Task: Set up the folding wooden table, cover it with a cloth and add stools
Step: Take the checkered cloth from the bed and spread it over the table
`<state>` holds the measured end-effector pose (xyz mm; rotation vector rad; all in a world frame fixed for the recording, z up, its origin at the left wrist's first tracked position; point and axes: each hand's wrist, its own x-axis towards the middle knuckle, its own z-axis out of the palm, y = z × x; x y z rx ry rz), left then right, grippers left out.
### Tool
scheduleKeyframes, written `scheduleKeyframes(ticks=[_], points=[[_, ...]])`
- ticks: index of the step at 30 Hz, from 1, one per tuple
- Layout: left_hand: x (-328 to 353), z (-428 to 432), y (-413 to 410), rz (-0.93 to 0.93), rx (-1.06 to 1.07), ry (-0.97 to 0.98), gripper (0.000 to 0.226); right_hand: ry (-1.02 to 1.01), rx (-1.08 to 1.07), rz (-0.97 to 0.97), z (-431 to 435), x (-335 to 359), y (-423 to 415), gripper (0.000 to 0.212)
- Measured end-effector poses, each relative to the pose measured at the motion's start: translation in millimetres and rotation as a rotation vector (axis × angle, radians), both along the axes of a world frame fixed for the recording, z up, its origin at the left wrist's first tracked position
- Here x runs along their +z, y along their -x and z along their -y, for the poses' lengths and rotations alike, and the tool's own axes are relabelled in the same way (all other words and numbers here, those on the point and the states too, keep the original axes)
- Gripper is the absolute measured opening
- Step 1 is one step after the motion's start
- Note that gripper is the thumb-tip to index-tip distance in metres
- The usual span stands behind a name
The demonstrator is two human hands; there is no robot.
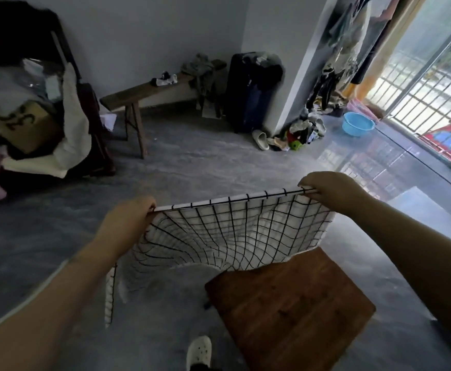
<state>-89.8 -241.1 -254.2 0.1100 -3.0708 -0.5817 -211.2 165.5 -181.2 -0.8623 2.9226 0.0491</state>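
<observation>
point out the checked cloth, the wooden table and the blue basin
white cloth with black checks (pixel 232 231): head view, middle of the sagging panel
brown wooden table (pixel 285 311): head view, bare top
round blue plastic basin (pixel 358 123): head view, inner wall

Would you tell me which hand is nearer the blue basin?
Right. The right hand, pinching the cloth, is in front and left of the blue basin; the left hand holds the other corner, much farther left.

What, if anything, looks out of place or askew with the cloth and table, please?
The checked cloth, held along its top edge by the left hand and right hand, hangs mostly left of the wooden table, over the floor, overlapping only its far corner. Nothing looks damaged.
</observation>
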Motion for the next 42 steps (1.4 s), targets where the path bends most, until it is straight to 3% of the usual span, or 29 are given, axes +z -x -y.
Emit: scheduleKeyframes(ticks=[7, 13, 25, 36, 42], points=[[-31, 13, 18, 0.036, 0.040, 0.037, 0.014, -0.014, -0.053, -0.007, 31, -25, 47, 0.033], [-34, 18, 42, 0.003, 0.103, 0.059, 0.017, -0.012, -0.081, -0.122, 69, -24, 98, 0.033], [-4, -7, 73, -0.182, 0.174, 0.099, 0.015, 0.115, 0.100, -0.351, 68, 7, 177, 0.033], [-24, -163, 23, -0.273, 0.084, 0.316, 0.024, 0.231, 0.226, -0.328, -62, -32, 184, 0.032], [-58, -254, -3, -0.200, 0.007, 0.322, 0.027, 0.139, 0.312, -0.213, -166, -73, 170, 0.037]])
